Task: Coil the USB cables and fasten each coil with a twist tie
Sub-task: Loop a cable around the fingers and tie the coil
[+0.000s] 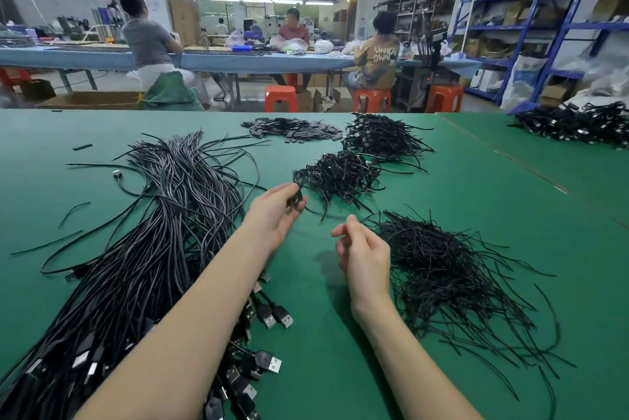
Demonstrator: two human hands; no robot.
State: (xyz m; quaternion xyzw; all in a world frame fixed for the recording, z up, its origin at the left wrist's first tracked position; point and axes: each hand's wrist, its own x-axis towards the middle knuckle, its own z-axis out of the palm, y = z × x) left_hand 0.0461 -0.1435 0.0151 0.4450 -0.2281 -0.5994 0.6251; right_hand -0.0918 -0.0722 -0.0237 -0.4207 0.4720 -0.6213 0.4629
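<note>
1. Head view: two bare forearms reach forward over a green counter (442, 201) covered with black cables.
2. The left hand (277, 210) is raised near the middle of the view. Its grip is narrow: thumb and fingertips pinch a small black coiled cable (295, 199).
3. The right hand (362, 254) sits just beside and nearer the viewer than the left grip, apart from it. Its fingers are loosely curled with thumb and forefinger close together; whether they pinch a thin tie cannot be told.
4. Left of the left grip lies a long thick bundle of uncoiled USB cables (163, 232), their plugs (272, 315) pointing toward the viewer under the left forearm.
5. Right of the right grip spreads a loose heap of thin black twist ties (439, 266).
6. Just beyond the left grip sits a pile of coiled cables (340, 174), and farther beyond it a second similar pile (384, 137).
7. Beyond those, a scatter of small flat black pieces (292, 128).
8. Across the room, people sit on orange stools (280, 98) at a long blue table (238, 60).
</note>
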